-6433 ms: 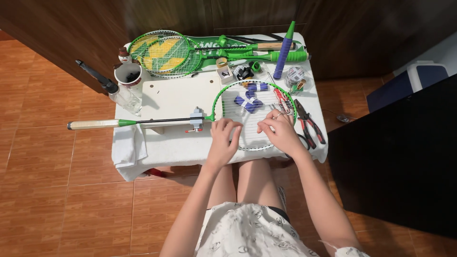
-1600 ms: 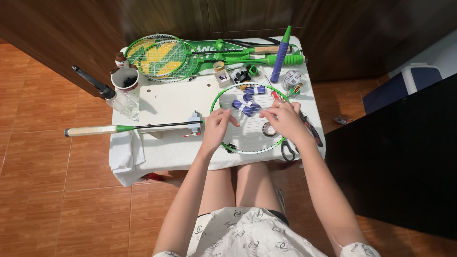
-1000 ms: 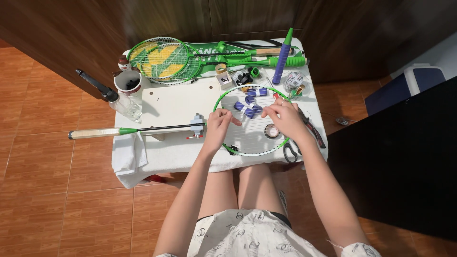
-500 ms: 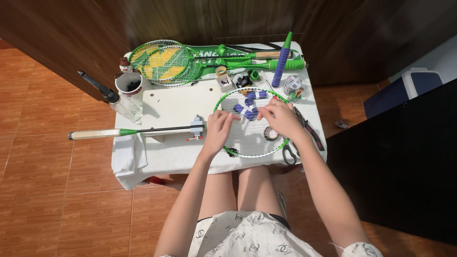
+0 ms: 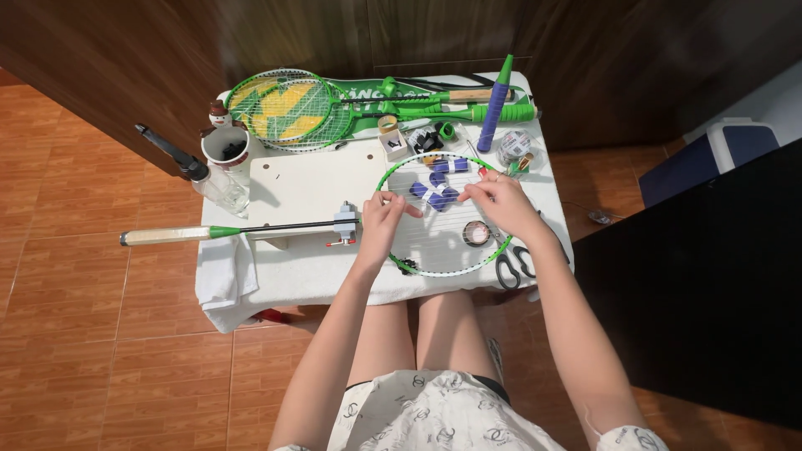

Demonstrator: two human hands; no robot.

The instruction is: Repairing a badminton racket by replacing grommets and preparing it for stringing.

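Scissors [image 5: 511, 266] lie at the near right edge of the white surface [image 5: 301, 276]. Left hand [image 5: 383, 224] and right hand [image 5: 499, 203], fingers curled and pinching strings, rest on the green racket head [image 5: 434, 271]. Blue clips [image 5: 436, 190] sit between them. Spare rackets [image 5: 288, 108] lie farthest.

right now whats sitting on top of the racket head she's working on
Blue clips sit on the strings of the green racket head, and both hands, left and right, rest over it. Whatever lies beneath the hands is covered.
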